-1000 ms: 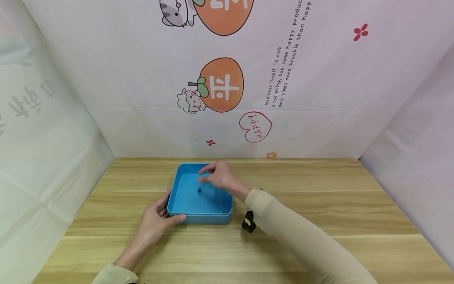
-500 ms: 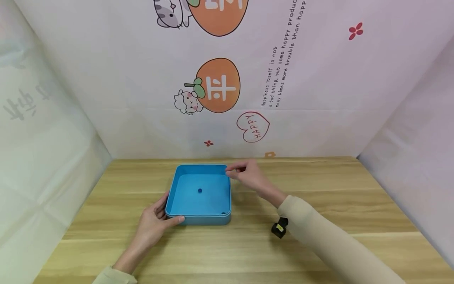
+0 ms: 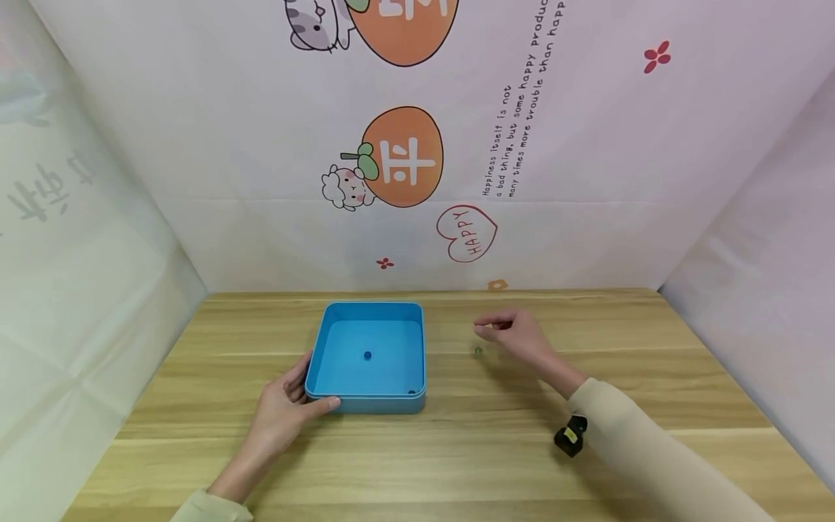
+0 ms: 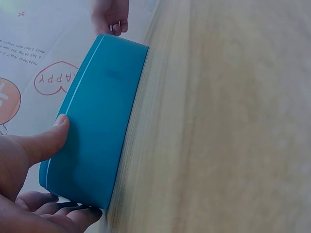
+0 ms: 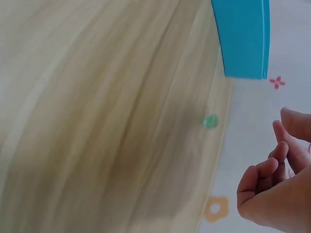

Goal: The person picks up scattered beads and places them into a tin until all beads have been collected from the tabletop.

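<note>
A square, open-topped blue plastic box point(image 3: 365, 404) sits on the table, left of the middle. My left hand point(image 3: 283, 415) grips its near left corner; in the left wrist view the thumb presses the front wall and the fingers point(image 4: 77, 213) curl round the side. Inside the box lie a dark blue marble point(image 3: 367, 356) near the centre and another small dark ball point(image 3: 412, 392) in the near right corner. To the right of the box, a small green marble point(image 5: 211, 121) is on the wood. Just above it hovers my right hand point(image 3: 522, 338), fingers loosely bent, thumb and forefinger slightly apart, holding nothing.
The wood-grain table point(image 3: 391, 464) runs back to a white printed sheet point(image 3: 574, 232) hung as the rear wall. Similar sheets stand at both sides. A small black device point(image 3: 570, 436) is on the right wrist.
My right hand has moved from above the box rightward, past its edge, to over the table. The green marble has come into sight. The central marble shifted slightly nearer; my left hand stays put.
</note>
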`<state>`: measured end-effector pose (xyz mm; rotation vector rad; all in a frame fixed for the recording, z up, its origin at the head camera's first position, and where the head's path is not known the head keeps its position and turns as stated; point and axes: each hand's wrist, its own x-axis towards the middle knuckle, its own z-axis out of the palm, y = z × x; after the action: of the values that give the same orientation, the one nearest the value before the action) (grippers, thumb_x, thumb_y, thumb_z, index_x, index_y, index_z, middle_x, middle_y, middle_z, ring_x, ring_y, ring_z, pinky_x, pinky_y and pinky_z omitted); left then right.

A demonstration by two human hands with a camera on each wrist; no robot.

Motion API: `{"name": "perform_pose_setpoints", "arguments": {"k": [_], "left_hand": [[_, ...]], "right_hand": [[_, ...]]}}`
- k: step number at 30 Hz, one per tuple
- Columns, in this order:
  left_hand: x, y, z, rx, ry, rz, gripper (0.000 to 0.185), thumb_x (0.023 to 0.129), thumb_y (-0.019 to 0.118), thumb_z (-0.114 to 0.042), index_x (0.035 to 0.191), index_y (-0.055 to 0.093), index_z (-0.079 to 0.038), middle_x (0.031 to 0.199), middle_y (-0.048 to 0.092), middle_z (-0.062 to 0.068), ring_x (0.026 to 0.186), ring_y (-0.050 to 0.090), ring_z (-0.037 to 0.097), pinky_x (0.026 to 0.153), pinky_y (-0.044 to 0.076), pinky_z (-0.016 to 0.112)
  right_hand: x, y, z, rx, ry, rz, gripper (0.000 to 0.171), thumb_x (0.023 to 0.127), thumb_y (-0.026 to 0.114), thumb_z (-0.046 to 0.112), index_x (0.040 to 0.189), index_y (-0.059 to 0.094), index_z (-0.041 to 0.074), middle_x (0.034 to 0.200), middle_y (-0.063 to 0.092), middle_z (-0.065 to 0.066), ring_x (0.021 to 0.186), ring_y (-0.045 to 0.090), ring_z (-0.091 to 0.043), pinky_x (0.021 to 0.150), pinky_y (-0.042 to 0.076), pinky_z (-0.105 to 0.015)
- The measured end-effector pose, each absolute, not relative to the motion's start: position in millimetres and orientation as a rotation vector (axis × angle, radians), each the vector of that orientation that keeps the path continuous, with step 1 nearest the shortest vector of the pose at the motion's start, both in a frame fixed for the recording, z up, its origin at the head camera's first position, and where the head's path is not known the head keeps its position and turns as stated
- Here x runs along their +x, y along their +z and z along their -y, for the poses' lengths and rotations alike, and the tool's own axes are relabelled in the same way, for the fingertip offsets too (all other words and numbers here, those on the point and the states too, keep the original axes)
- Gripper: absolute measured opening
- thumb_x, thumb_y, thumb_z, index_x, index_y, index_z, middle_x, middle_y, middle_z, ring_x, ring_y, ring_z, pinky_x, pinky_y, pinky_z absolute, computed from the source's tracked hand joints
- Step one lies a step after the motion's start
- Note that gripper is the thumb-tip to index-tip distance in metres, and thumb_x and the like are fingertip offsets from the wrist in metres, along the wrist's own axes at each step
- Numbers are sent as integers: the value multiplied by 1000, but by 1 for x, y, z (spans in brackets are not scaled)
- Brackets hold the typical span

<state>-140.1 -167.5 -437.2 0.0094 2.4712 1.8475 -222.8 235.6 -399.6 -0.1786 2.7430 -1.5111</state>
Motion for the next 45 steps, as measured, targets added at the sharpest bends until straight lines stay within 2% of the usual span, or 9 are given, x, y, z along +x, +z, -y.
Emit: {"name": "perform_pose_setpoints", "arguments": {"k": [13, 20, 26, 35, 45], "left_hand": [[-140, -437, 168, 19, 1843, -2472, 102, 85, 92, -13, 164, 28, 1, 168, 28, 24, 151, 34, 39, 116, 38, 43], [-140, -437, 168, 16, 1845, -2472, 102, 85, 92, -14, 165, 29, 1, 168, 28, 24, 151, 34, 40, 117, 38, 43], [-140, -437, 168, 3, 1829, -2485, 103, 85, 92, -15, 165, 30, -1, 168, 29, 23, 151, 34, 39, 116, 39, 43], [-140, -437, 167, -17, 1840, -2469, 103, 84, 92, -13, 165, 29, 0, 167, 28, 24, 151, 33, 40, 118, 37, 44], [-141, -437, 167, -41, 1824, -2471, 103, 84, 93, -14, 165, 30, 0, 167, 29, 25, 151, 34, 40, 117, 39, 46]], "right_hand": [[-217, -408, -262, -92, -1564, -2702, 33, 95, 82, 17, 119, 77, -4, 92, 64, -8, 79, 50, -18, 60, 43, -24], [-217, -417, -264, -61, -1525, -2676, 29, 95, 80, 14, 119, 78, -2, 81, 60, -7, 70, 48, -16, 55, 41, -23], [-217, -422, -259, -86, -1492, -2692, 25, 95, 80, 11, 116, 79, -2, 89, 64, -8, 77, 48, -18, 57, 40, -25], [-217, -423, -254, -60, -1420, -2697, 27, 94, 83, 16, 115, 80, 0, 103, 67, -10, 88, 52, -24, 67, 45, -31], [-222, -423, -249, -49, -1403, -2693, 21, 91, 85, 14, 109, 82, 3, 106, 71, -11, 89, 53, -22, 69, 46, -30]]}}
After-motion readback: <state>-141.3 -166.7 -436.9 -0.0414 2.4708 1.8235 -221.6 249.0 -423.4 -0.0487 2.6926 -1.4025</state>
